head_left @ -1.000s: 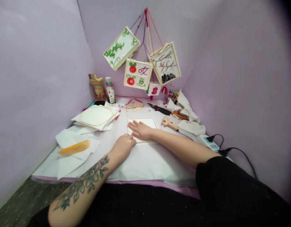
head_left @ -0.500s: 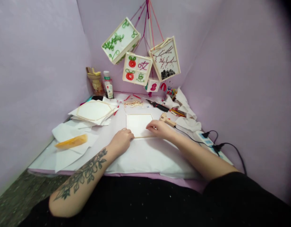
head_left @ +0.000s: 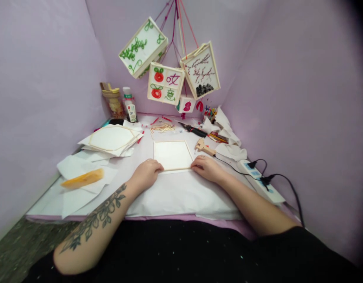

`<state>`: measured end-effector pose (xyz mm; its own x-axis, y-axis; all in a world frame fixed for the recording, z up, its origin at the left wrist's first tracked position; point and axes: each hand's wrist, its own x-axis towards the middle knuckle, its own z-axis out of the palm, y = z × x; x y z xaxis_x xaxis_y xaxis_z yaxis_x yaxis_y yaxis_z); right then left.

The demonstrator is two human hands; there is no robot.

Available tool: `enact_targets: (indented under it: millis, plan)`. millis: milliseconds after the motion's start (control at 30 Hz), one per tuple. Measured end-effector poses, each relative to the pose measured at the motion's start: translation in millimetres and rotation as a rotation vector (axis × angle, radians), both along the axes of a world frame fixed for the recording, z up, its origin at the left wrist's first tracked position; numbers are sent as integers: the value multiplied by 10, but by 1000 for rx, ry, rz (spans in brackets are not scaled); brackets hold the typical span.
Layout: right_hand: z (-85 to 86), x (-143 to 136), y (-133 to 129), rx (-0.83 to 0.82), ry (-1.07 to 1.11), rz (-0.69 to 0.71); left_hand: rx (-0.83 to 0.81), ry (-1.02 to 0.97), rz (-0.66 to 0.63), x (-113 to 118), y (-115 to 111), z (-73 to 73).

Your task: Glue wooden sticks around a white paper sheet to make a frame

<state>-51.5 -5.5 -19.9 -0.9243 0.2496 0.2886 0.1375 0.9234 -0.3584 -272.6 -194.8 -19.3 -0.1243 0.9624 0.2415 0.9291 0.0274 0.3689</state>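
Note:
A square wooden frame (head_left: pixel 173 156) with a white sheet inside lies flat on the white-covered table. At its near left corner, my left hand (head_left: pixel 147 173) has its fingers closed on the frame's edge. My right hand (head_left: pixel 208 168) pinches the near right corner in the same way. Just beyond my right hand rests a beige glue gun (head_left: pixel 205 147), its cord trailing right. Thin wooden sticks (head_left: pixel 163 127) lie in a loose pile behind the frame. The undersides of both hands' fingertips are hidden.
Decorated box lanterns (head_left: pixel 166 83) hang on cords above the table's back. Left are stacked white panels (head_left: pixel 112 137) and an orange paper strip (head_left: pixel 83 179). Jars (head_left: pixel 130 106), black-handled pliers (head_left: pixel 196 130), crumpled paper (head_left: pixel 231 151) and a power strip (head_left: pixel 264 182) stand around the edges.
My right hand has moved from over the frame's right part to its near right corner and now grips it. My left hand stays at the left corner. The view has shifted slightly.

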Motion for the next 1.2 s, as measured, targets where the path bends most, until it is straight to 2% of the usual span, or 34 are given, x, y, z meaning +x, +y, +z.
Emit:
enact_targets:
  millis: [100, 300, 500, 567, 667, 767, 900, 1000, 1100, 1167, 1200]
  plan:
    - [-46, -50, -48, 31, -14, -38, -12, -54, 13, -49, 21, -18]
    - [-67, -67, -18, 14, -18, -19, -36, -79, 8, -44, 3, 19]
    - [-29, -45, -28, -40, 29, -28, 135, -173, 45, -133, -100, 92]
    - [-2, 8, 72, -51, 99, -113, 104, -119, 37, -154, -115, 104]
    - [19, 132, 357, 13, 143, -378, 43, -31, -1, -147, -119, 98]
    - [1, 238, 668, 122, -61, -579, 56, -13, -12, -139, -120, 79]
    - [-58, 195, 879, 171, -322, -638, 160, -85, 75, -156, -108, 77]
    - [-109, 78, 897, 149, -371, -623, 232, -123, 131, -100, -129, 135]
    - [-176, 26, 886, 146, -335, -645, 317, -126, 173, 26, -319, 262]
    - [-226, 43, 889, 158, -307, -658, 387, -73, 228, 61, -590, 358]
    - [-247, 60, 893, 162, -300, -662, 449, -42, 300, 38, -766, 398]
